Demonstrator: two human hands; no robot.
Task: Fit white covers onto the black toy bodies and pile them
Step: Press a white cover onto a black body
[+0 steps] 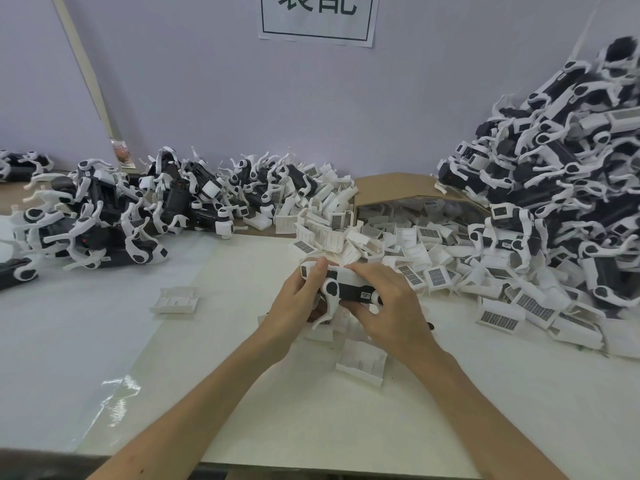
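Observation:
A black toy body [349,291] with white legs lies sideways between both hands over the middle of the table. A white cover [341,272] sits along its top. My left hand [298,295] grips the toy's left end, thumb up over the cover. My right hand [389,303] holds the right end, fingers curled over the cover's top edge. Loose white covers [408,244] spill out behind the toy. Another cover [362,362] lies just below my hands, and a single one [175,300] lies to the left.
A tall pile of black-and-white toys [561,188] rises at the right. A lower heap of toys [114,213] spreads across the back left. An open cardboard box [391,188] holds covers at the back. A white sheet [86,341] covers the table's left. A paper sign [317,17] hangs on the wall.

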